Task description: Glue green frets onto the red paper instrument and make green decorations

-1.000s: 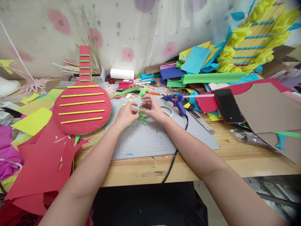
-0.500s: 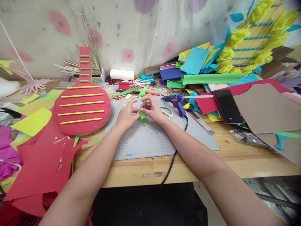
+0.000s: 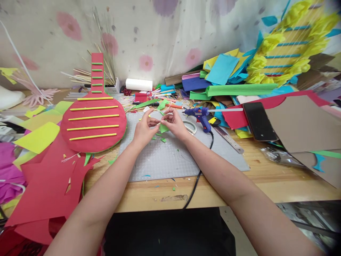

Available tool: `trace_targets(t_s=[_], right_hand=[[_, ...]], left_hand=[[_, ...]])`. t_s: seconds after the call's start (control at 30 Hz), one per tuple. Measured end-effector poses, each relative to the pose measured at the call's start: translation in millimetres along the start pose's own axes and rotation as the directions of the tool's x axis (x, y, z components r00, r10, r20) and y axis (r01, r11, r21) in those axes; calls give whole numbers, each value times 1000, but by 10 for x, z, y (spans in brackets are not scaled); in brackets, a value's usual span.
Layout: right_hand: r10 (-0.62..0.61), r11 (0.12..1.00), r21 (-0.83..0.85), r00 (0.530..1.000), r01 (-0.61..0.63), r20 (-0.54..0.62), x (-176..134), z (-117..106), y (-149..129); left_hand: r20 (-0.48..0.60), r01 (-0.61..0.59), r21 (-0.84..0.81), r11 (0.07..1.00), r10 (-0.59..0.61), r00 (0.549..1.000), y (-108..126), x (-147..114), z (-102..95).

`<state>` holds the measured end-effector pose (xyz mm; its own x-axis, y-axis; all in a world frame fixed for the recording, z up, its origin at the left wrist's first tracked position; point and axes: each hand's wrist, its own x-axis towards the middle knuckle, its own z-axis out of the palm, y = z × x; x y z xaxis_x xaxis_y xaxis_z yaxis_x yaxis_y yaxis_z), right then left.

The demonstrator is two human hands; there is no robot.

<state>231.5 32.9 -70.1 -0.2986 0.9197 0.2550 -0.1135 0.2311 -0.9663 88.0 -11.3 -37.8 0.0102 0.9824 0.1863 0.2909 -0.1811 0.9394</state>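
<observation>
Over the grey cutting mat, my left hand and my right hand meet with fingertips pinched together. A small piece of green paper shows below my right fingertips, held there. My left thumb and forefinger are closed at the edge of it; what exactly lies between them is too small to make out. Several green scraps lie on the mat under my hands. Just right of my right hand rests a white roll of tape, partly hidden by the hand. A blue glue gun lies beyond it.
A red paper-covered guitar shape with yellow and green strips stands at left, beside red paper sheets. To the right are a metal ruler, a black phone and brown cardboard. The glue gun's black cord crosses the mat.
My hands stay pinched together in nearly the same place, with slight finger movement around the green paper. The whole view has shifted very slightly.
</observation>
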Motion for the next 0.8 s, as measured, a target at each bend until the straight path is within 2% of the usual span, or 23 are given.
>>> trace_targets(t_s=[0.27,0.53,0.73,0.8], right_hand=[[-14,1000,-17,1000,15,25,-23,21,-9],[-65,989,-130,998,66,12,-15,9,34],[-32,994,-111,997,24,-68,22,5,129],[-21,992,-127,994,7,-111,40,-12,159]], left_hand=[[-7,-32,9,999,32,999,-34,24,-39],[-31,50,83,995,-48,998,48,-4,-67],[18,13,163,987,-16,1000,30,-10,-56],[4,-31,189,982,31,1000,38,-20,-54]])
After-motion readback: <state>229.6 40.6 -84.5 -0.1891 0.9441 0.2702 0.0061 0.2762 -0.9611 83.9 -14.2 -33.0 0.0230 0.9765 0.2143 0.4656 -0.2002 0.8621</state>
